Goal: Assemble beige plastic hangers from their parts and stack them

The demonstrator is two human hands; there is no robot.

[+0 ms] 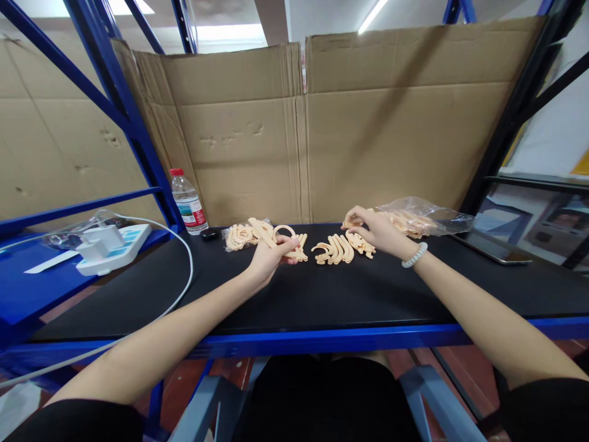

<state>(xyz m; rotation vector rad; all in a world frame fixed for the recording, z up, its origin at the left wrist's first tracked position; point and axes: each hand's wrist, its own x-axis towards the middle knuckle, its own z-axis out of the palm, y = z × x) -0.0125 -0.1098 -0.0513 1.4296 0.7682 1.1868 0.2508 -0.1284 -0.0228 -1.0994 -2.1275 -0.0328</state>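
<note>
Curved beige plastic pieces lie on a black mat (pixel 322 294). My left hand (pixel 269 256) is closed on a ring-shaped beige piece (pixel 286 231), beside a pile of beige pieces (pixel 246 233) partly in a clear bag. My right hand (pixel 375 230) pinches a beige piece at the far end of a row of curved pieces (pixel 335 248). A white bead bracelet (pixel 414 255) circles the right wrist. Behind that hand lies a clear plastic bag (pixel 423 218) with more beige pieces inside.
A water bottle (pixel 188 202) stands at the back left by a blue shelf post (pixel 133 123). A white power strip (pixel 110 245) with a charger and white cable (pixel 184 270) lies on the left. Cardboard (pixel 368 123) walls the back. A tablet-like slab (pixel 492 248) lies at right.
</note>
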